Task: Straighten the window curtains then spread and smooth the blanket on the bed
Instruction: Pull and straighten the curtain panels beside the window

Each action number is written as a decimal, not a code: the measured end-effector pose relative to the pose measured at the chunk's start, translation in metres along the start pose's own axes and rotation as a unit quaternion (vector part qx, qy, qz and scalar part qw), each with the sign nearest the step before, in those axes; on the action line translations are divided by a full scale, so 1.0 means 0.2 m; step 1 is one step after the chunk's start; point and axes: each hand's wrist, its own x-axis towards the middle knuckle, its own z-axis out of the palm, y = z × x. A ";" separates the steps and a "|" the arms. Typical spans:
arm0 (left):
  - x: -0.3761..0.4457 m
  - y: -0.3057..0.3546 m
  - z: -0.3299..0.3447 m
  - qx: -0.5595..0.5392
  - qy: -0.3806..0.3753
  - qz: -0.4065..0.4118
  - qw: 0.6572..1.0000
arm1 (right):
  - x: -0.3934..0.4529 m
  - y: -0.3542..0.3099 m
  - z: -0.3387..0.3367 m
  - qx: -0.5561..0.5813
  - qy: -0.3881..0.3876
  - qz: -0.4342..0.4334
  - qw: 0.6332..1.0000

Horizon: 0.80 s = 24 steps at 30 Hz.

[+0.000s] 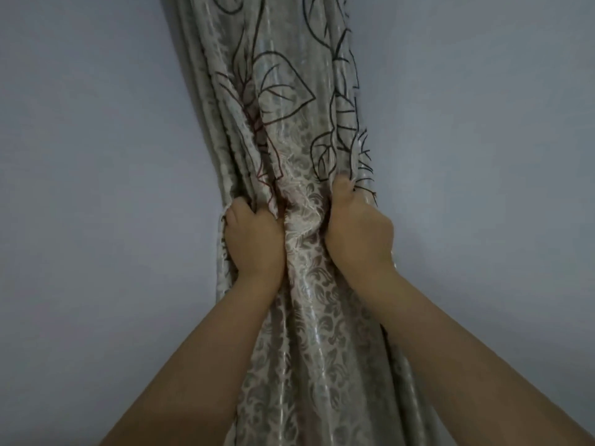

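Note:
A beige-grey curtain (283,101) with dark leaf outlines and a shiny damask pattern hangs gathered into a narrow bunch down the middle of the view. My left hand (254,239) is closed on the folds at the curtain's left edge. My right hand (357,233) grips the folds at its right edge, slightly higher, with the fingers tucked behind the cloth. A strip of patterned fabric shows between the two hands. Neither the bed nor the blanket is in view.
A plain grey-blue wall (96,156) fills both sides behind the curtain. No window or furniture shows.

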 end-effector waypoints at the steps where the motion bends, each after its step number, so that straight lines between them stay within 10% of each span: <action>1: 0.02 -0.01 0.06 0.015 -0.008 0.009 1.000 | 0.02 0.02 0.06 -0.029 -0.003 -0.003 1.000; 16: 0.16 -0.11 0.29 0.146 -0.107 0.116 0.977 | 0.04 0.17 0.29 -0.188 0.071 -0.050 0.978; 24: -0.01 -0.06 0.18 0.578 -0.134 0.321 0.739 | -0.01 0.22 0.17 -0.176 0.088 -0.047 0.979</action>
